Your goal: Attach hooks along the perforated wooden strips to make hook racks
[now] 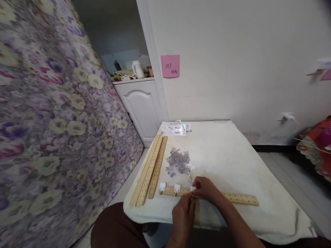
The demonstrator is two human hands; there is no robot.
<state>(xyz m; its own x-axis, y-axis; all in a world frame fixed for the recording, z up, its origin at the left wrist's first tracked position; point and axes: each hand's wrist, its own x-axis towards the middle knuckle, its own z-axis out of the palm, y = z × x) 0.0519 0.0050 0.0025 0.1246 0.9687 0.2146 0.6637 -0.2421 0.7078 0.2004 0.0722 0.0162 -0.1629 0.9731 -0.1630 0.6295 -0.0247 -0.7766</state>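
A wooden strip with a row of holes point(240, 198) lies across the near part of a white-covered table point(232, 155). Two white hooks point(170, 188) sit on its left end. My right hand point(207, 189) pinches a third small white hook point(193, 188) against the strip. My left hand point(184, 215) comes up from below, fingers closed on a tiny dark piece I cannot make out, right beside that hook. A pile of small clear packets of hooks point(178, 162) lies just beyond my hands.
Three more wooden strips point(151, 170) lie side by side along the table's left edge. A clear package point(174, 129) rests at the far edge by the wall. A flowered mattress point(51, 131) stands at left. A white cabinet point(141, 103) is behind.
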